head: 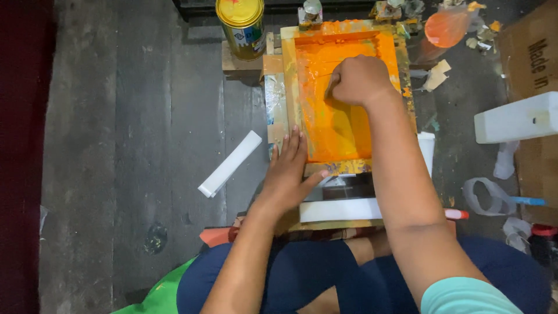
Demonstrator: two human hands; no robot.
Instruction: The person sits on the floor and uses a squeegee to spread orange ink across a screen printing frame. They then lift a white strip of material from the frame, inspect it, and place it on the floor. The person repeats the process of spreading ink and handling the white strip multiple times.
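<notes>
Hands: left (289, 170) presses frame (289, 70) edge, right (359, 80) fisted inside on squeegee (331, 87).

Bare forearms; a pale teal short sleeve (465, 296) at five o'clock; dark navy trousers (302, 273) across six o'clock.

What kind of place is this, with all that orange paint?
Probably a small screen-printing workshop, worked on the floor. The right hand drags something through orange ink in a wooden screen frame, the left hand steadies its edge, and a paint tin stands beside it on stained boards.
</notes>
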